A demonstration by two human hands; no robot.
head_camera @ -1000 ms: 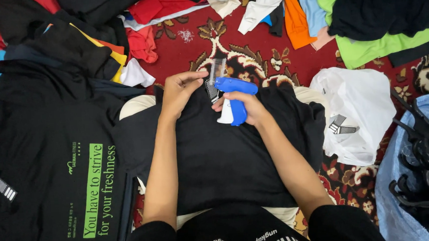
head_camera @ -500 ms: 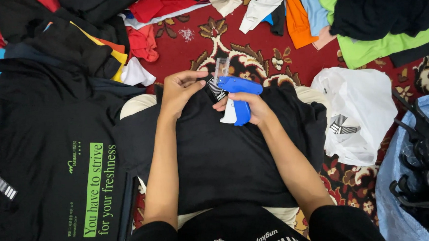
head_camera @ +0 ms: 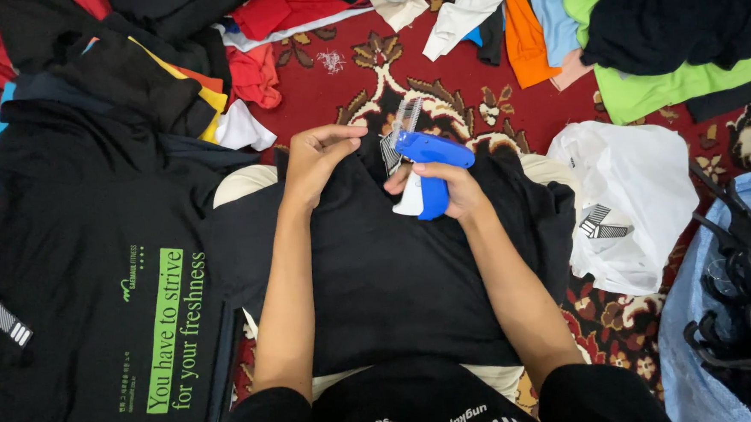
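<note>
The black shirt (head_camera: 396,270) is pinched taut at its collar by the left hand (head_camera: 317,158) so the blue tagging gun (head_camera: 432,169), gripped in the right hand (head_camera: 451,190), can be pressed against it.

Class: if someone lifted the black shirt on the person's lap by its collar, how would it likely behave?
The black shirt would probably droop limply; it already drapes over the lap. Likely light: the left hand pinches its collar with fingertips alone.
</note>
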